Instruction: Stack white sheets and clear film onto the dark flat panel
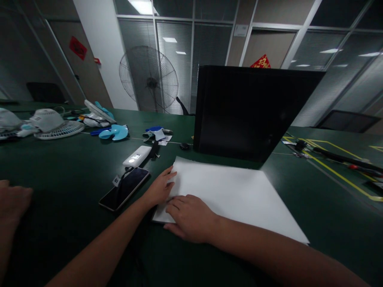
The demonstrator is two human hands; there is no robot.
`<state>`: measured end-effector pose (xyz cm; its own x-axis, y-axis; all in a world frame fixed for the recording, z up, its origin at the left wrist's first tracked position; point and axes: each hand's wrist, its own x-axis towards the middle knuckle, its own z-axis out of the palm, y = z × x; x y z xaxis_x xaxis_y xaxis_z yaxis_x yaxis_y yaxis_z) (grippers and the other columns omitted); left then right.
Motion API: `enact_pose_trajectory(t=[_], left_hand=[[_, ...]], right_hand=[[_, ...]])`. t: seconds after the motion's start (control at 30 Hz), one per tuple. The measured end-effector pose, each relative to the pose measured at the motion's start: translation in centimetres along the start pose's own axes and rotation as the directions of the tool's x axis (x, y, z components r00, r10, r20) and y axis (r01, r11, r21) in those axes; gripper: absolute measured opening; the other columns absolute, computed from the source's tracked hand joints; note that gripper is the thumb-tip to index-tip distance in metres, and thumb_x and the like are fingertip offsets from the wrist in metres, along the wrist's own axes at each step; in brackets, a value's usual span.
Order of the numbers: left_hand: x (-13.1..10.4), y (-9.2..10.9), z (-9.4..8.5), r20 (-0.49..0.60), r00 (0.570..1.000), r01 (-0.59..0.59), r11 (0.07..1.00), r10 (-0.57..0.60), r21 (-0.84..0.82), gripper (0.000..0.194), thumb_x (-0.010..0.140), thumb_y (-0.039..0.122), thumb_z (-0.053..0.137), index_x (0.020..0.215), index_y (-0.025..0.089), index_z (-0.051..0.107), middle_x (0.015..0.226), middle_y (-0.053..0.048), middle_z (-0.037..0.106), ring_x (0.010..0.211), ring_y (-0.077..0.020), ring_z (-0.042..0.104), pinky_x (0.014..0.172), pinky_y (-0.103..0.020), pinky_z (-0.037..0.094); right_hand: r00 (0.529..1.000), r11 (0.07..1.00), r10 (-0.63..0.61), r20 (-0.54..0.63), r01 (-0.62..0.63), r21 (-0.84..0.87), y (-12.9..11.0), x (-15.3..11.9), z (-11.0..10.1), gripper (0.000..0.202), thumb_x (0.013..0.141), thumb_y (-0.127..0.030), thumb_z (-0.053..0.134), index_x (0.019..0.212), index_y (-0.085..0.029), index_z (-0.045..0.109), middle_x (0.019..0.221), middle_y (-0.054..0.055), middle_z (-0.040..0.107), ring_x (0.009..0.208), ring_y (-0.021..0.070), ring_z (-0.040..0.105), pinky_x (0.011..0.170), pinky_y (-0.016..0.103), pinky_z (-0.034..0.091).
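Note:
A wide white sheet (230, 191), with a thin dark layer showing under its near-left edge, lies flat on the table. My left hand (158, 189) rests at the sheet's left edge, fingers apart and reaching onto it. Beside it, my right hand (191, 217) lies palm down over the near-left part of the sheet, with fingers slightly bent and thumb spread toward the near edge. Neither hand visibly grasps anything. Behind the sheet stands a large black panel (248, 115), leaning to the right.
Left of my hands lie a phone (124, 189) with a tagged strap and a white device (137, 156). Another person's hand (13, 203) is at the far left. Fan parts (115, 132) and cloths (157, 133) lie farther back. Cables and a black rod (344, 157) are at right.

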<state>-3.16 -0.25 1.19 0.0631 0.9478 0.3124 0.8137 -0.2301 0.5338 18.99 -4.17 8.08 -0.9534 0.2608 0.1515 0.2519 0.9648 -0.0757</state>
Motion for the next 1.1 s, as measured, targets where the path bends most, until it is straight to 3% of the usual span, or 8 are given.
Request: enact_pose_trajectory(t=[0.13, 0.23, 0.33, 0.57, 0.7, 0.87, 1.0, 1.1], left_hand=[[-0.4, 0.5, 0.0, 0.022, 0.999, -0.048, 0.998, 0.047, 0.051, 0.049, 0.093, 0.022, 0.046, 0.138, 0.01, 0.062, 0.162, -0.016, 0.041, 0.149, -0.0318, 0.04, 0.124, -0.05, 0.032], [-0.6, 1.0, 0.1, 0.023, 0.998, -0.062, 0.996, 0.061, 0.066, 0.047, 0.096, 0.023, 0.043, 0.137, 0.01, 0.063, 0.167, -0.015, 0.031, 0.151, -0.0337, 0.035, 0.124, -0.051, 0.031], [-0.7, 1.3, 0.2, 0.032, 0.998, -0.062, 0.996, 0.06, 0.067, 0.046, 0.098, 0.024, 0.041, 0.136, 0.009, 0.063, 0.169, -0.017, 0.025, 0.152, -0.0355, 0.031, 0.124, -0.051, 0.029], [-0.3, 1.3, 0.1, 0.082, 0.991, -0.115, 0.99, 0.108, 0.087, 0.047, 0.097, 0.022, 0.04, 0.136, 0.011, 0.064, 0.154, -0.016, 0.051, 0.149, -0.0313, 0.04, 0.124, -0.054, 0.031], [-0.2, 1.2, 0.3, 0.102, 0.991, -0.104, 0.985, 0.091, 0.134, 0.05, 0.099, 0.024, 0.035, 0.14, 0.009, 0.061, 0.157, -0.016, 0.048, 0.15, -0.0315, 0.037, 0.123, -0.056, 0.031], [0.0, 0.8, 0.7, 0.11, 0.99, -0.103, 0.985, 0.088, 0.137, 0.05, 0.099, 0.026, 0.037, 0.142, 0.011, 0.06, 0.158, -0.014, 0.048, 0.151, -0.0312, 0.037, 0.124, -0.056, 0.03], [0.0, 0.7, 0.7, 0.117, 0.99, -0.09, 0.987, 0.075, 0.132, 0.049, 0.1, 0.028, 0.038, 0.141, 0.013, 0.06, 0.159, -0.014, 0.046, 0.151, -0.0319, 0.036, 0.125, -0.056, 0.026], [0.0, 0.8, 0.5, 0.098, 0.992, -0.087, 0.992, 0.078, 0.096, 0.046, 0.099, 0.028, 0.042, 0.14, 0.017, 0.061, 0.157, -0.011, 0.049, 0.15, -0.0314, 0.038, 0.124, -0.055, 0.028]], right_hand=[[0.995, 0.989, -0.021, 0.093, 0.007, 0.15, 0.9, -4.5, -0.9, 0.057, 0.1, -0.05, 0.054, 0.145, -0.016, 0.051, 0.159, 0.014, 0.041, 0.146, 0.0272, 0.038, 0.12, 0.047, 0.035], [0.985, 0.976, 0.032, 0.167, -0.066, 0.205, 1.8, -8.2, -1.4, 0.065, 0.101, -0.051, 0.053, 0.156, -0.019, 0.041, 0.166, 0.011, 0.028, 0.153, 0.0254, 0.026, 0.127, 0.048, 0.022], [0.971, 0.972, 0.128, 0.201, -0.163, 0.167, 2.9, -11.3, -1.9, 0.062, 0.102, -0.047, 0.05, 0.158, -0.021, 0.039, 0.167, 0.01, 0.024, 0.155, 0.0249, 0.021, 0.128, 0.05, 0.02], [0.958, 0.969, 0.215, 0.191, -0.233, 0.077, 4.3, -15.3, -2.4, 0.063, 0.102, -0.049, 0.052, 0.157, -0.022, 0.041, 0.165, 0.009, 0.029, 0.154, 0.0258, 0.024, 0.126, 0.055, 0.025], [0.976, 0.978, 0.197, 0.092, -0.202, 0.047, 4.5, -16.0, -1.7, 0.058, 0.101, -0.049, 0.054, 0.152, -0.023, 0.047, 0.162, 0.009, 0.037, 0.152, 0.0259, 0.031, 0.125, 0.054, 0.028], [0.983, 0.99, 0.119, -0.141, -0.128, -0.059, 5.0, -16.5, -0.4, 0.043, 0.1, -0.046, 0.057, 0.135, -0.021, 0.062, 0.148, 0.008, 0.055, 0.142, 0.0253, 0.047, 0.119, 0.051, 0.039], [0.936, 0.981, -0.056, -0.347, -0.012, -0.191, 4.9, -16.6, -0.2, 0.025, 0.099, -0.036, 0.062, 0.113, -0.018, 0.07, 0.127, 0.007, 0.07, 0.123, 0.0228, 0.062, 0.109, 0.046, 0.049], [0.906, 0.961, -0.168, -0.388, 0.062, -0.271, 4.5, -16.5, -0.5, 0.014, 0.096, -0.023, 0.063, 0.104, -0.016, 0.072, 0.117, 0.007, 0.073, 0.115, 0.0218, 0.065, 0.102, 0.041, 0.054]])
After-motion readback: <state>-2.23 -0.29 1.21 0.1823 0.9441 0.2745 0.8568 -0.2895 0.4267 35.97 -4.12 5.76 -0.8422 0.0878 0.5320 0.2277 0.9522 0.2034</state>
